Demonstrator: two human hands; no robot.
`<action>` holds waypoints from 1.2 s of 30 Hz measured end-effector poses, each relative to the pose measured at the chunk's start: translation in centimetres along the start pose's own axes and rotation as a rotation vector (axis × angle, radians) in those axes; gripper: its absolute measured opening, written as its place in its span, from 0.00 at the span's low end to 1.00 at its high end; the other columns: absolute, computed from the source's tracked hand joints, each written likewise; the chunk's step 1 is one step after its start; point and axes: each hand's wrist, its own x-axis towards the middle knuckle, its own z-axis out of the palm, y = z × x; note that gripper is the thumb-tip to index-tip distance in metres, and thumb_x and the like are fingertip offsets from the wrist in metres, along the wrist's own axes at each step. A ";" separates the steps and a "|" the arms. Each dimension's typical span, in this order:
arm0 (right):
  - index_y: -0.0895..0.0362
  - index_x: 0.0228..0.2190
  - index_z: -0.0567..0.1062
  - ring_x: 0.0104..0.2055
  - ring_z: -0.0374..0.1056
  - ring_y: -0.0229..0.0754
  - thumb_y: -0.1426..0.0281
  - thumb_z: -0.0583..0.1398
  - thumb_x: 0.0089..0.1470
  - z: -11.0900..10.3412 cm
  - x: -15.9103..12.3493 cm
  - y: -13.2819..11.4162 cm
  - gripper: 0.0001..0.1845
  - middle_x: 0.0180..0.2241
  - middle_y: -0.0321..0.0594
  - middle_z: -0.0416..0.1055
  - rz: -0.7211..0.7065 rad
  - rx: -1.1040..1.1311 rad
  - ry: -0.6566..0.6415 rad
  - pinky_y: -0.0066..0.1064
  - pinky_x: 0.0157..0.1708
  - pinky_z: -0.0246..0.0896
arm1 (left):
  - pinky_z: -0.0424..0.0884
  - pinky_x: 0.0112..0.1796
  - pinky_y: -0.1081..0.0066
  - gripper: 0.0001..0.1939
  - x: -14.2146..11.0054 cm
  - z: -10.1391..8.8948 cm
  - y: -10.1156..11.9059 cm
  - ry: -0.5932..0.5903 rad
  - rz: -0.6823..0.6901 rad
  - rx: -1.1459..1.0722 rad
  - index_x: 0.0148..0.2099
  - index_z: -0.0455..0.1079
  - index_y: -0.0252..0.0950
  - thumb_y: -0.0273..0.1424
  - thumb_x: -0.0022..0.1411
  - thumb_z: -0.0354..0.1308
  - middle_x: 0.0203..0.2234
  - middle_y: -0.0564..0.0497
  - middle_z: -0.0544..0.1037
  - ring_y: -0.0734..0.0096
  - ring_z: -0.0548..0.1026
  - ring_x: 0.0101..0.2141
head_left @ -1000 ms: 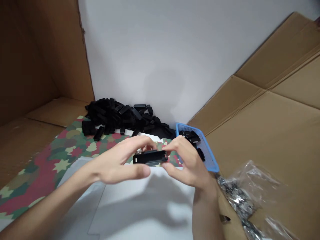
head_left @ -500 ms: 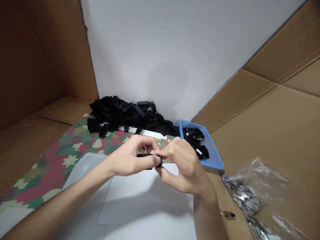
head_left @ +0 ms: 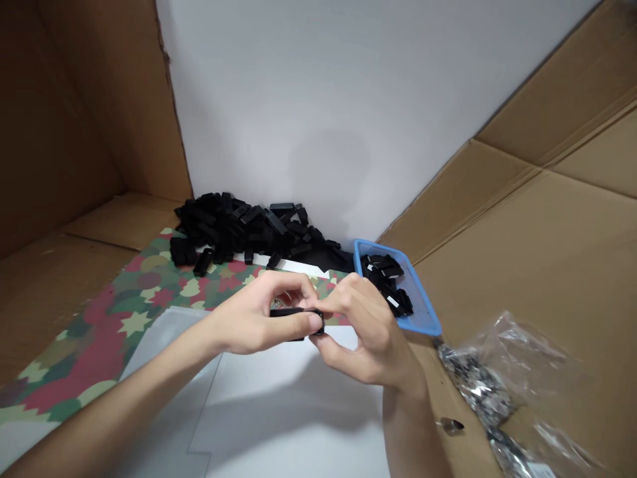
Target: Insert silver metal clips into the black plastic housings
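The left hand [head_left: 251, 317] and right hand [head_left: 365, 338] are working together on a black piece [head_left: 291, 311], holding it between them above a white sheet [head_left: 283, 418]. The left grip is clamped along its length, while the right grip is pinching its end; keeping both firm and pressing evenly would steady the work. A blue mesh basket [head_left: 421, 312] of black pieces is sitting beyond the right hand, a larger black heap [head_left: 239, 229] is lying farther back, and a plastic bag [head_left: 502, 378] of silver parts is resting on cardboard [head_left: 537, 252].
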 end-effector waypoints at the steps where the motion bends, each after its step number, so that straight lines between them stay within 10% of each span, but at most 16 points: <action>1: 0.55 0.36 0.71 0.28 0.61 0.43 0.75 0.58 0.52 0.0 0.0 0.0 0.08 0.25 0.37 0.69 -0.003 0.002 0.004 0.35 0.29 0.55 | 0.60 0.27 0.74 0.08 0.0 0.0 0.0 -0.003 0.001 -0.003 0.30 0.65 0.34 0.32 0.59 0.57 0.23 0.56 0.66 0.77 0.62 0.25; 17: 0.55 0.34 0.71 0.29 0.62 0.43 0.74 0.59 0.52 0.0 -0.1 0.1 0.06 0.25 0.37 0.69 0.016 0.028 0.005 0.36 0.30 0.57 | 0.59 0.26 0.74 0.10 0.0 0.2 -0.3 0.001 -0.040 -0.072 0.29 0.63 0.34 0.34 0.58 0.58 0.23 0.55 0.66 0.76 0.62 0.25; 26: 0.55 0.28 0.68 0.31 0.63 0.39 0.45 0.60 0.51 0.0 0.0 1.9 0.25 0.28 0.35 0.66 0.544 0.765 -0.316 0.32 0.31 0.58 | 0.62 0.27 0.74 0.07 -0.3 0.2 0.2 0.128 0.065 0.107 0.29 0.64 0.35 0.30 0.58 0.57 0.21 0.56 0.68 0.76 0.65 0.24; 31: 0.55 0.26 0.64 0.27 0.58 0.36 0.58 0.65 0.46 0.8 0.1 1.4 0.17 0.25 0.31 0.62 0.688 1.016 -0.217 0.28 0.27 0.52 | 0.64 0.29 0.74 0.06 -0.3 0.4 0.2 0.184 0.125 0.218 0.28 0.65 0.35 0.28 0.57 0.57 0.22 0.55 0.71 0.75 0.67 0.26; 36: 0.54 0.24 0.63 0.28 0.58 0.37 0.65 0.61 0.44 0.6 0.2 0.8 0.10 0.25 0.31 0.61 0.641 0.805 -0.134 0.28 0.27 0.51 | 0.64 0.30 0.73 0.05 -0.2 0.5 -0.2 0.265 0.188 0.334 0.29 0.65 0.35 0.28 0.56 0.58 0.23 0.55 0.69 0.74 0.66 0.27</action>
